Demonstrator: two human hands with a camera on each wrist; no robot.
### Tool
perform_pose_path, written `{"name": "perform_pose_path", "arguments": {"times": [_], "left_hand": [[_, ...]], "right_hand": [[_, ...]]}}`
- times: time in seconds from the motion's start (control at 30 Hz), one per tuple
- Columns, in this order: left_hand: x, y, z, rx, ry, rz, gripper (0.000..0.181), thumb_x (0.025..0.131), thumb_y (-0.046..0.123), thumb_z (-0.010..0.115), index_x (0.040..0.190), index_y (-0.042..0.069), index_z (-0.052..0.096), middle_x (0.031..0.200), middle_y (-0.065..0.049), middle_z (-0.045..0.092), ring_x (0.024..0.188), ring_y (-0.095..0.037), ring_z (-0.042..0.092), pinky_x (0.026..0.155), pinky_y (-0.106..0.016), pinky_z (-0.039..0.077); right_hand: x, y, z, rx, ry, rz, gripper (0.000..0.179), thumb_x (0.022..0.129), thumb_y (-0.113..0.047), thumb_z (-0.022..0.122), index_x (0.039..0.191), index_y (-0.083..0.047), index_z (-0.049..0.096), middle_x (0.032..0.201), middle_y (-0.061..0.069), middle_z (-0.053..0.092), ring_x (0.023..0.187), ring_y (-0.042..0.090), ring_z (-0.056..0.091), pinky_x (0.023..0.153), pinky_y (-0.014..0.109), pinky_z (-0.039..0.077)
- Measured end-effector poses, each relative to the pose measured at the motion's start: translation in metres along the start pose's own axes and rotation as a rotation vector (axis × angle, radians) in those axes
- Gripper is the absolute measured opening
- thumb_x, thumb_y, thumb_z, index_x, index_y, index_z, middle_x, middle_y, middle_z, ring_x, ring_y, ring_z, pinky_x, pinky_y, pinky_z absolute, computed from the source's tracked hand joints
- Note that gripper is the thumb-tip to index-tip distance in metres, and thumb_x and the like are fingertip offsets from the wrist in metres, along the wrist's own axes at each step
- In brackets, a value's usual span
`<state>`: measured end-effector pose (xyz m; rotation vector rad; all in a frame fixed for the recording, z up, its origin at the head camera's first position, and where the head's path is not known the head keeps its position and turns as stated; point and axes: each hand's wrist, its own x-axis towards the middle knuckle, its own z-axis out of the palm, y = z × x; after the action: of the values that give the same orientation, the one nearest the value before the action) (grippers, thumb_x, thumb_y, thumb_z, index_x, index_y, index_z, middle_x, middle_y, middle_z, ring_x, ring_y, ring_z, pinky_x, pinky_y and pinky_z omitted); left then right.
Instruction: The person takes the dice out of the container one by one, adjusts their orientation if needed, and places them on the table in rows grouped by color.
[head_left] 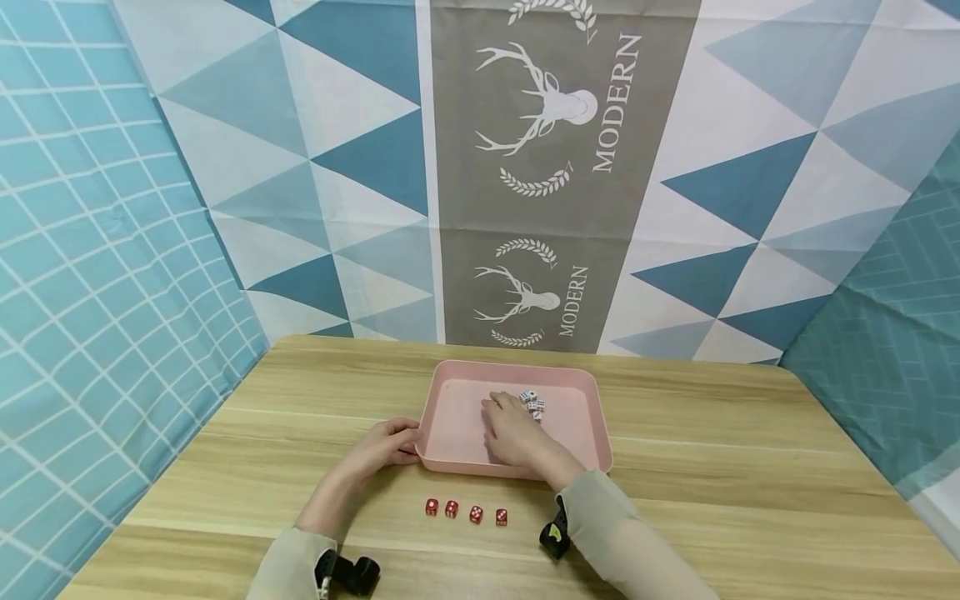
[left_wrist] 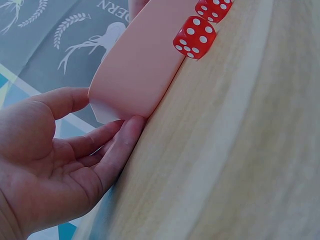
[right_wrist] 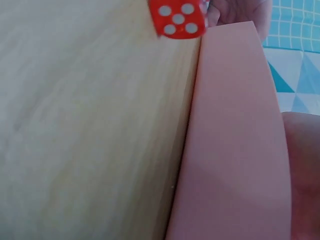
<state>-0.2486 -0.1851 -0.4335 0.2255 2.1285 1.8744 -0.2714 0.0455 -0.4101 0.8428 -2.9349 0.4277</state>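
Observation:
A shallow pink tray [head_left: 456, 417] lies on the wooden table. My left hand [head_left: 384, 447] holds its near left corner; in the left wrist view the thumb touches the upper rim and the fingers lie against the lower edge. My right hand [head_left: 513, 429] reaches over the near wall into the tray, back upward and fingers loosely extended. What lies under its palm is hidden. Several small white dice [head_left: 536, 406] sit clustered just right of its fingers. In front of the tray, several red dice with white pips [head_left: 476, 514] stand in a spaced row between my forearms.
The wooden table [head_left: 720, 467] extends to both sides of the tray. Behind it hangs a patterned cloth [head_left: 375, 167] with triangles and deer heads. Blue tile-patterned cloth [head_left: 90, 250] lines the left side, and teal cloth [head_left: 892, 350] the right.

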Motion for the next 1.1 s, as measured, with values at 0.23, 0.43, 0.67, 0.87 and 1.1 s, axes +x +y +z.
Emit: {"name": "perform_pose_path", "arguments": {"times": [0.23,0.43,0.67,0.87,1.1], "left_hand": [[0.001,0.0003,-0.0001,0.006,0.013,-0.007,0.043,0.086,0.016,0.047,0.114,-0.016,0.038,0.096,-0.02,0.053,0.08,-0.017,0.056,0.075,-0.031,0.049],[0.0002,0.0013,0.0004,0.007,0.007,0.0,0.042,0.087,0.016,0.047,0.114,-0.016,0.039,0.096,-0.021,0.053,0.08,-0.017,0.055,0.076,-0.031,0.049],[-0.0002,0.0006,0.0005,0.004,0.002,-0.007,0.042,0.087,0.016,0.046,0.114,-0.016,0.038,0.098,-0.022,0.052,0.082,-0.018,0.055,0.077,-0.033,0.049],[-0.0027,0.0048,0.0023,0.008,-0.007,-0.004,0.04,0.088,0.012,0.044,0.114,-0.017,0.037,0.099,-0.024,0.051,0.084,-0.021,0.055,0.078,-0.035,0.048],[-0.0007,0.0004,0.0008,-0.005,0.0,0.004,0.043,0.087,0.016,0.047,0.115,-0.016,0.038,0.098,-0.022,0.052,0.082,-0.019,0.055,0.077,-0.033,0.049]], "right_hand": [[-0.0013,0.0,0.0009,-0.007,-0.008,0.009,0.041,0.083,-0.016,0.05,0.121,-0.001,0.044,0.123,0.013,0.041,0.111,0.026,0.038,0.094,0.039,0.034],[-0.0023,-0.0007,0.0004,-0.006,-0.003,0.009,0.034,0.084,-0.016,0.049,0.115,-0.001,0.049,0.116,0.011,0.044,0.101,0.023,0.045,0.087,0.036,0.041],[-0.0032,-0.0017,0.0019,0.02,0.023,0.019,0.023,0.085,-0.012,0.045,0.1,0.001,0.057,0.105,0.01,0.047,0.091,0.02,0.049,0.081,0.032,0.045],[-0.0031,-0.0015,0.0023,0.028,0.076,0.023,0.019,0.086,-0.01,0.046,0.093,0.0,0.06,0.098,0.012,0.052,0.089,0.023,0.051,0.08,0.033,0.046],[-0.0033,-0.0014,0.002,0.07,0.131,0.039,0.01,0.081,-0.007,0.053,0.085,-0.002,0.061,0.081,0.006,0.052,0.076,0.018,0.051,0.067,0.029,0.047]]}}
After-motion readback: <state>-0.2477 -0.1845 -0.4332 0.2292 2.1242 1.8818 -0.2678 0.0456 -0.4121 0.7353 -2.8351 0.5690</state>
